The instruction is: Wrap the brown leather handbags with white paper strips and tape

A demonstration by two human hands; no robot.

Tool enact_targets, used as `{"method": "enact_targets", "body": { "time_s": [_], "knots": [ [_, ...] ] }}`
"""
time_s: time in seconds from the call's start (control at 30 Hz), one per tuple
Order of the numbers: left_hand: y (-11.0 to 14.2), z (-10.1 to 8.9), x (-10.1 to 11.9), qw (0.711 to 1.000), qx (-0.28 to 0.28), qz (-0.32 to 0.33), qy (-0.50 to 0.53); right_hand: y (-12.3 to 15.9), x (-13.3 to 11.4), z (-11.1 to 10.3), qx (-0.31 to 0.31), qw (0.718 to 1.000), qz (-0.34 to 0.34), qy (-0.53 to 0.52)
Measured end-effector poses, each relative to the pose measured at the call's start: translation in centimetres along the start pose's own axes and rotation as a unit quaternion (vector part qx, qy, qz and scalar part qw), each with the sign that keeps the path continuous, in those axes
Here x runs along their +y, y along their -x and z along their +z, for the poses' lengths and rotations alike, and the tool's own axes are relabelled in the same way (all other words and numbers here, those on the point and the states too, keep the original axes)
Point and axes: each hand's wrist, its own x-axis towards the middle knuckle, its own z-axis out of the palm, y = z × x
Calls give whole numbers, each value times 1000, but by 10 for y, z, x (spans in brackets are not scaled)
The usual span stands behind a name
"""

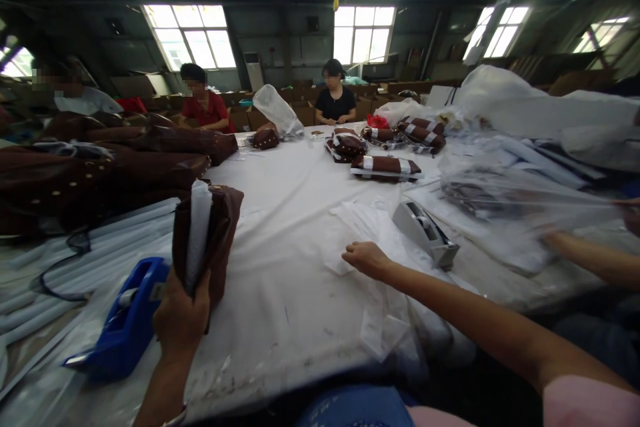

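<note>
My left hand [183,310] is closed round the lower part of a dark brown leather bag [225,233], held upright above the table. A rolled white paper tube [199,230] stands along the bag's near side, gripped with it. My right hand [367,259] reaches forward over a loose pile of thin white paper sheets [367,220]. Its fingers are pressed together at the edge of a sheet. A grey tape dispenser [425,233] stands just right of that hand. Beside my left wrist is a blue tape dispenser [127,320].
Several brown studded bags [105,173] are heaped at the left, above many white paper tubes [130,233]. Brown bundles wrapped with white bands [385,167] lie farther off. At the right, a co-worker's hand [560,240] handles clear plastic [530,193]. Other people sit across the table.
</note>
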Motion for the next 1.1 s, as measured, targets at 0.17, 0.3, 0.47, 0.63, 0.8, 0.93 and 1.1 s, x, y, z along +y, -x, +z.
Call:
{"method": "enact_targets", "body": {
  "time_s": [0.17, 0.3, 0.47, 0.63, 0.8, 0.93, 1.1],
  "knots": [
    [1, 1, 0, 1000, -2, -5, -9, 21, -24, 26, -58, 994, -30, 87],
    [2, 1, 2, 1000, 2, 1, -5, 36, -29, 31, -71, 993, -13, 91],
    [5, 1, 2, 1000, 2, 5, -3, 32, -26, 20, -57, 998, 15, 28],
    [5, 1, 2, 1000, -2, 14, -3, 32, -31, 16, 20, 999, 21, -46],
    [4, 3, 1, 1000, 7, 9, 0, 34, -32, 32, 26, 996, 35, -84],
    [4, 2, 0, 1000, 9, 16, 8, 35, -30, 40, -7, 991, 71, -111],
    [4, 4, -2, 1000, 8, 6, 0, 45, -33, 37, -86, 979, 89, -165]
  ]
}}
